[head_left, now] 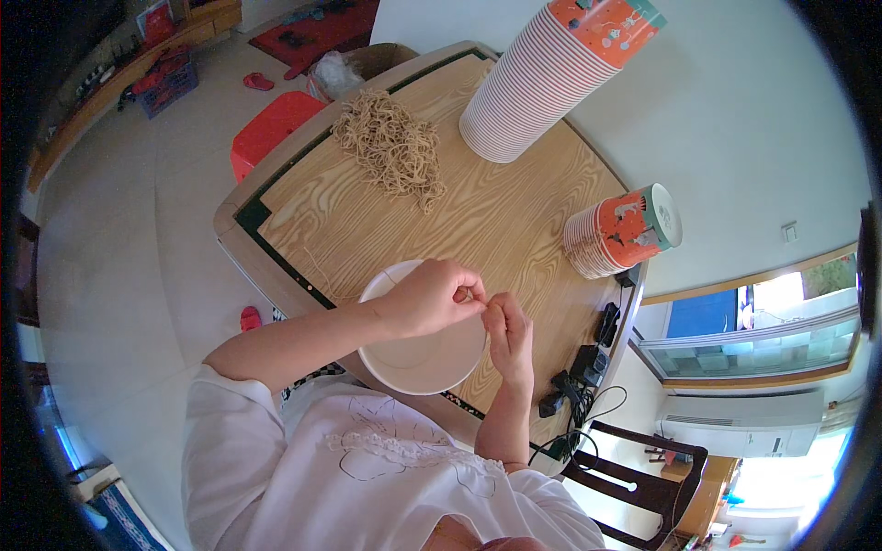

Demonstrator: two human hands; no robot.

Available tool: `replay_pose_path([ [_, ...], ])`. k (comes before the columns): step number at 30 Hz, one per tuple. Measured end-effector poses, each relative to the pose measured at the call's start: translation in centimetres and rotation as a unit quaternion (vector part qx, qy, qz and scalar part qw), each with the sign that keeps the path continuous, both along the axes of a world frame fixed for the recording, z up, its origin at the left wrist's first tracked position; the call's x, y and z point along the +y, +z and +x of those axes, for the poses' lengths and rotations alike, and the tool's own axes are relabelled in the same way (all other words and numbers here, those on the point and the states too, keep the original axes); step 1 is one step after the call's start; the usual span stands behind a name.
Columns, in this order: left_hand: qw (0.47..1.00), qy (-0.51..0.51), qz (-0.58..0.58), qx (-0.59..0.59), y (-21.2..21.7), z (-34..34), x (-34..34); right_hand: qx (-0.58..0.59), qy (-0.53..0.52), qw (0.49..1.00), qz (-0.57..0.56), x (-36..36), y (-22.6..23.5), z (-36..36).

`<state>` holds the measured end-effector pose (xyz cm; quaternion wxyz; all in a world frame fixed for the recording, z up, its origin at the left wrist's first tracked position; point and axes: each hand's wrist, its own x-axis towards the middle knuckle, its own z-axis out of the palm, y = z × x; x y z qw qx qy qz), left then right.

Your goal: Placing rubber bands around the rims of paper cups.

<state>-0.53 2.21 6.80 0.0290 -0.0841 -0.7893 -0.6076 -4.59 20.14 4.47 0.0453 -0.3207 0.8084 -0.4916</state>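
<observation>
My left hand [432, 298] and my right hand [509, 335] meet over a white paper bucket [381, 375], fingertips pinched together. Both seem to hold a thin tan string, mostly hidden by the fingers. A loose strand [317, 266] lies on the wood to the left of the bucket. The bucket's open mouth faces up at the near table edge, and its pale inside shows below my wrists. Farther off, a tangled heap of tan string [390, 147] rests on the wooden tabletop [469, 216].
A tall stack of paper buckets [542, 83] stands at the far side; a shorter orange-and-green stack [620, 230] sits at the right. Black adapters and cables [588, 367] crowd the right edge. A red stool [271, 129] is beyond the left edge, a dark chair [643, 487] at lower right.
</observation>
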Motion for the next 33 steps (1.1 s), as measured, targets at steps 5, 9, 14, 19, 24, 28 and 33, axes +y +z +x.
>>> replay_pose_path([
  [5,0.996,0.001,-0.093,0.008,-0.4,0.0,0.2,0.019,0.007,0.997,0.076,0.3,0.0,-0.3],
  [9,0.993,0.038,-0.114,0.011,-0.8,-0.2,-0.1,-0.069,-0.026,0.995,-0.069,0.0,-0.9,-1.0],
  [14,0.984,0.048,-0.168,0.016,-2.5,-0.6,0.0,-0.154,-0.036,0.985,-0.074,0.1,-3.3,-2.1],
  [19,0.979,0.053,-0.197,0.007,-2.6,-0.9,0.1,-0.156,-0.014,0.985,-0.066,-0.2,-3.1,-1.8],
  [24,0.974,0.056,-0.218,0.015,-2.8,-0.9,0.3,-0.163,-0.002,0.985,-0.063,0.0,-3.3,-1.9],
  [28,0.967,0.070,-0.239,0.046,-2.6,-0.9,0.5,-0.173,0.000,0.983,-0.067,0.1,-3.5,-2.0],
  [33,0.966,0.070,-0.248,0.030,-2.6,-0.8,0.5,-0.172,-0.011,0.984,-0.048,0.1,-3.5,-1.9],
])
